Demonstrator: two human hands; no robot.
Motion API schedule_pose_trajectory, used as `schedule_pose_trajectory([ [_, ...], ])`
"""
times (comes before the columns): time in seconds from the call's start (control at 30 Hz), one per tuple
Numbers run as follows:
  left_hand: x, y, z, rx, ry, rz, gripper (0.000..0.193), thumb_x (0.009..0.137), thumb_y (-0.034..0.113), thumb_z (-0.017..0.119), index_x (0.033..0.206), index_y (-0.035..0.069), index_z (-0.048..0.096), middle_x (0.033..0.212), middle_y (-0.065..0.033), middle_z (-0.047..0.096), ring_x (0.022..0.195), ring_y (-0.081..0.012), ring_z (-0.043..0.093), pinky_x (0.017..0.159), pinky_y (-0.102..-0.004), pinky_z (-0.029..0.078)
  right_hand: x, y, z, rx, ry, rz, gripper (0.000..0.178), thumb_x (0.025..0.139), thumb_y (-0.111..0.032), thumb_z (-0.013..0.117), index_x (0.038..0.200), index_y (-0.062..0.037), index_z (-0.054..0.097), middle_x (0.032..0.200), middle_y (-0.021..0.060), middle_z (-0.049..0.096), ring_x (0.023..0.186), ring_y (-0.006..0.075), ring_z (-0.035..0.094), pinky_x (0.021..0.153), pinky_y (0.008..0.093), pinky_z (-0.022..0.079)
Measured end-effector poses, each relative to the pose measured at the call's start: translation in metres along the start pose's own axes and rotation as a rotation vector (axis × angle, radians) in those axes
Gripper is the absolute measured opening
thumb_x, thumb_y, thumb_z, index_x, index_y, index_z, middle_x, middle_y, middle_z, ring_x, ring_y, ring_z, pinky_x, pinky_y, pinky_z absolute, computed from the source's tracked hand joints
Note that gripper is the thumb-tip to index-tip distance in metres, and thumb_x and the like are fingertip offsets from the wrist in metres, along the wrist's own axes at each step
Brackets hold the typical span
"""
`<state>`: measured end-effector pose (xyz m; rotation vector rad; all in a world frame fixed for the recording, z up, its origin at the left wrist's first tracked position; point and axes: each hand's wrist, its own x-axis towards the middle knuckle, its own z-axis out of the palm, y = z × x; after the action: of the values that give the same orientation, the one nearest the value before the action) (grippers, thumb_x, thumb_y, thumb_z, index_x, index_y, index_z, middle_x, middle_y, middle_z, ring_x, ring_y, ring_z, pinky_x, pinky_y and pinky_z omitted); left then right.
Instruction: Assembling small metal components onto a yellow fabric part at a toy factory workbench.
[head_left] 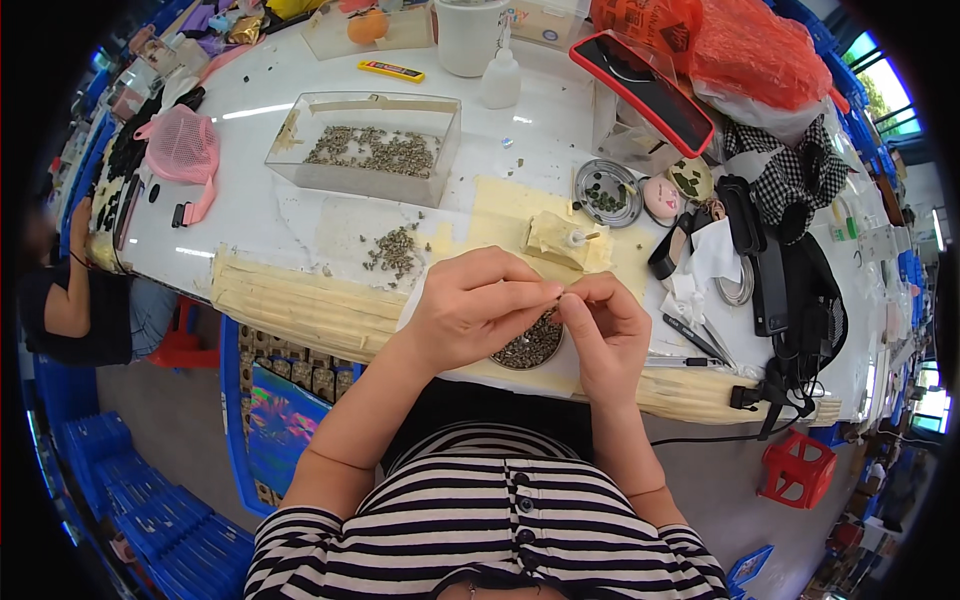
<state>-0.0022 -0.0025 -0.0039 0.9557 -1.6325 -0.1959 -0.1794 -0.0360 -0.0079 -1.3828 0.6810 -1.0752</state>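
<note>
My left hand (480, 305) and my right hand (606, 328) meet above the table's near edge, thumbs and forefingers pinched together at one spot. Whatever sits between the fingertips is too small to make out. Right below them stands a round dish (530, 345) full of small metallic parts, partly covered by my hands. Beyond my fingers is a tape-wrapped block (566, 240) with a small pale peg on it. To the left lies a loose heap of small metal parts (396, 252). Farther back, a clear plastic box (365, 150) holds more of them.
At right are a round tin with dark green pieces (607, 193), tweezers (715, 340), black straps and a red-cased phone (645, 92) propped up. A white squeeze bottle (501, 80) and yellow cutter (391, 70) lie toward the back. Another person (75, 290) sits far left.
</note>
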Motion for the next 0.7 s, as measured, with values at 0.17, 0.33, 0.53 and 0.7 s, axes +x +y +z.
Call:
schedule_pose_trajectory([
  [0.17,-0.003,0.002,0.006,0.118,0.037,-0.059,0.019,0.071,-0.001,0.079,0.088,0.004,0.072,0.078,-0.0053,0.068,0.063,-0.0187,0.064,0.053,-0.0280,0.050,0.004,0.000,0.010,-0.586,0.115,-0.501,0.021,0.078,0.007,0.075,0.098,0.0011,0.072,0.089,0.0086,0.064,0.073,0.0171,0.062,0.064,0.0254,0.050],
  [0.33,-0.001,0.005,0.001,0.101,0.029,-0.120,0.022,0.069,-0.007,0.078,0.089,0.000,0.072,0.076,-0.0096,0.068,0.065,-0.0195,0.067,0.057,-0.0270,0.052,0.005,-0.004,0.016,-0.640,0.103,-0.573,0.032,0.075,0.007,0.076,0.106,0.0000,0.074,0.088,0.0103,0.068,0.072,0.0184,0.064,0.061,0.0265,0.051],
  [0.53,-0.001,0.006,0.000,0.049,0.038,-0.116,0.024,0.069,-0.008,0.078,0.092,-0.001,0.073,0.079,-0.0091,0.068,0.066,-0.0198,0.066,0.057,-0.0265,0.051,0.003,-0.006,0.008,-0.430,0.044,-0.308,0.024,0.083,0.004,0.072,0.107,0.0023,0.073,0.093,0.0128,0.070,0.076,0.0168,0.066,0.068,0.0259,0.053],
  [0.7,0.001,0.005,0.000,0.061,0.007,-0.010,0.029,0.069,-0.008,0.078,0.097,0.001,0.075,0.082,-0.0082,0.068,0.067,-0.0191,0.065,0.056,-0.0263,0.050,0.001,-0.008,0.005,-0.028,0.025,0.062,0.014,0.091,0.001,0.066,0.103,0.0053,0.072,0.094,0.0113,0.071,0.084,0.0142,0.066,0.076,0.0259,0.053],
])
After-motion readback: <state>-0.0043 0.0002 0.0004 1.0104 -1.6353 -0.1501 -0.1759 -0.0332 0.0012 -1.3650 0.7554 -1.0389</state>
